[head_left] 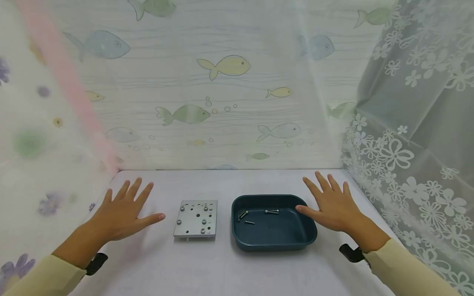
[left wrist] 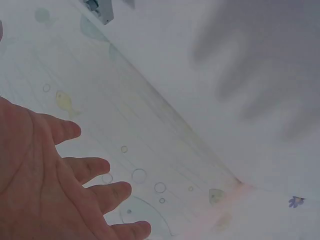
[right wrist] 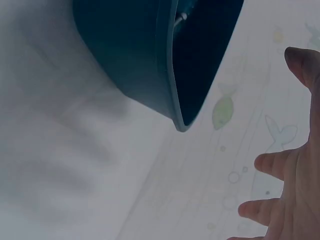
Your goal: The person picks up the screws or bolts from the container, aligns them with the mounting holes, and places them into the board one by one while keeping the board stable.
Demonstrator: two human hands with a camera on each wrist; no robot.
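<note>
My left hand (head_left: 120,216) is held with fingers spread to the left of a square metal plate (head_left: 192,234), holding nothing. Screws (head_left: 203,222) stand in several of the plate's holes, while other holes show dark. To the right of the plate sits a dark blue tray (head_left: 274,248) with several loose screws (head_left: 272,211) on its floor. My right hand (head_left: 333,209), fingers also spread, is by the tray's right end; its thumb overlaps the rim in the head view. In the right wrist view the tray (right wrist: 135,60) stands apart from the hand (right wrist: 300,185).
A white cloth covers the table (head_left: 222,273). Behind it hangs a fish-printed curtain (head_left: 229,135). A flowered curtain (head_left: 33,172) closes off the left side, and a sheer lace curtain (head_left: 414,156) the right. Dark bands (head_left: 97,264) sit on both wrists.
</note>
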